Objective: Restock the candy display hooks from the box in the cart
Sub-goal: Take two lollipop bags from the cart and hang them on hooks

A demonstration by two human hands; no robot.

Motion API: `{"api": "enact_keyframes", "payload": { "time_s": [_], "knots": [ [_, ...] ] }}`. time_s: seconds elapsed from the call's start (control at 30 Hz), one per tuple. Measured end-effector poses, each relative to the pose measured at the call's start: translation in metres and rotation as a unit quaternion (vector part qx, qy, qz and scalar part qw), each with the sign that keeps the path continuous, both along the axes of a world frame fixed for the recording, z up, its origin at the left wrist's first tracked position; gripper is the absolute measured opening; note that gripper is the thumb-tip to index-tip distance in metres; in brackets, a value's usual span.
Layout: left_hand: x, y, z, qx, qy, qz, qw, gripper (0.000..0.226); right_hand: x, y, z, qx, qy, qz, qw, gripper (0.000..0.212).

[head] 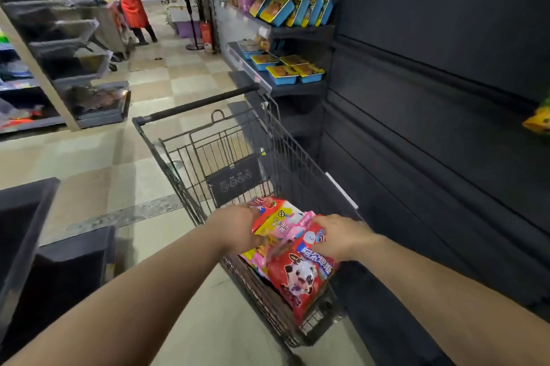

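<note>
Left grip (pixel 238 228) clamped on the yellow-pink candy bag (pixel 278 221), right grip (pixel 342 237) curled over the red cow-print candy bag (pixel 300 279), both low in the shopping cart (pixel 202 103). Lift together, top edges up, clear of the wire wall (pixel 300 169).

Fingers of the left hand (pixel 238 228) vanish behind the candy bags (pixel 293 273); those of the right hand (pixel 342 237) sink among them. The right edge cuts a yellow packet (pixel 538 121).

Both bare forearms stretch forward and down; left hand (pixel 238 227) and right hand (pixel 339 236), knuckles up, grip candy bags (pixel 297 273)
</note>
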State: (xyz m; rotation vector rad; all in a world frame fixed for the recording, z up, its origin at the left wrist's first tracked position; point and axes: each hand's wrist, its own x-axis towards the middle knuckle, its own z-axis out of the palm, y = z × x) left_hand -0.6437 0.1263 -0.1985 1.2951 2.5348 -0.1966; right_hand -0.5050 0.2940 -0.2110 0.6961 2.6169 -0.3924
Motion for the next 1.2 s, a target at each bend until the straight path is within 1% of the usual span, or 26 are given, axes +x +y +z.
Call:
{"api": "enact_keyframes", "payload": {
  "time_s": [0.1,0.23,0.3,0.4,0.53,0.57,0.63,0.67,0.7,0.77,0.8,0.87,0.9,0.93,0.97,1.03,1.07,1.13,1.2],
  "knots": [
    [-0.019,0.013,-0.015,-0.032,-0.007,-0.002,0.999,0.067,-0.006,0.017,-0.018,-0.029,-0.013,-0.029,0.999,0.059],
    [-0.047,0.031,-0.033,-0.051,-0.020,-0.014,0.998,0.069,-0.010,0.036,-0.044,-0.059,-0.019,-0.060,0.996,0.054],
    [-0.061,0.043,-0.044,-0.061,-0.031,-0.024,0.997,0.068,-0.013,0.044,-0.059,-0.079,-0.026,-0.083,0.993,0.055],
    [-0.084,0.062,-0.063,-0.071,-0.049,-0.052,0.995,0.069,-0.017,0.052,-0.084,-0.098,-0.046,-0.119,0.987,0.068],
    [-0.119,0.084,-0.089,-0.086,-0.074,-0.088,0.990,0.075,-0.027,0.061,-0.128,-0.133,-0.032,-0.182,0.974,0.085],
    [-0.130,0.089,-0.095,-0.092,-0.080,-0.097,0.988,0.076,-0.030,0.061,-0.139,-0.146,-0.038,-0.207,0.967,0.085],
    [-0.154,0.097,-0.109,-0.105,-0.096,-0.106,0.984,0.080,-0.039,0.057,-0.150,-0.158,-0.052,-0.246,0.955,0.075],
    [-0.166,0.100,-0.117,-0.110,-0.103,-0.106,0.983,0.081,-0.042,0.054,-0.159,-0.166,-0.061,-0.267,0.947,0.074],
    [-0.178,0.104,-0.125,-0.114,-0.110,-0.105,0.982,0.083,-0.048,0.051,-0.162,-0.172,-0.058,-0.288,0.940,0.080],
    [-0.201,0.109,-0.145,-0.120,-0.122,-0.096,0.981,0.088,-0.058,0.048,-0.172,-0.185,-0.061,-0.329,0.924,0.110],
    [-0.211,0.112,-0.155,-0.127,-0.130,-0.088,0.979,0.089,-0.064,0.046,-0.177,-0.200,-0.064,-0.357,0.910,0.113],
    [-0.228,0.116,-0.175,-0.138,-0.146,-0.084,0.976,0.090,-0.075,0.044,-0.192,-0.235,-0.071,-0.442,0.863,0.079],
    [-0.235,0.118,-0.186,-0.141,-0.156,-0.085,0.974,0.090,-0.076,0.043,-0.204,-0.247,-0.060,-0.476,0.842,0.071],
    [-0.242,0.120,-0.196,-0.142,-0.166,-0.086,0.972,0.090,-0.080,0.041,-0.211,-0.247,-0.060,-0.489,0.834,0.072],
    [-0.246,0.123,-0.205,-0.145,-0.178,-0.080,0.970,0.091,-0.083,0.039,-0.215,-0.241,-0.054,-0.503,0.828,0.081],
    [-0.254,0.128,-0.224,-0.158,-0.197,-0.059,0.966,0.094,-0.085,0.034,-0.229,-0.217,-0.028,-0.490,0.844,0.114],
    [-0.257,0.131,-0.233,-0.160,-0.205,-0.049,0.964,0.095,-0.087,0.033,-0.234,-0.219,-0.020,-0.504,0.835,0.116],
    [-0.263,0.135,-0.251,-0.137,-0.234,-0.006,0.963,0.095,-0.085,0.030,-0.251,-0.225,0.027,-0.555,0.800,0.076],
    [-0.269,0.138,-0.267,-0.110,-0.265,0.050,0.957,0.096,-0.081,0.030,-0.269,-0.233,0.071,-0.621,0.745,0.050]
  ]
}}
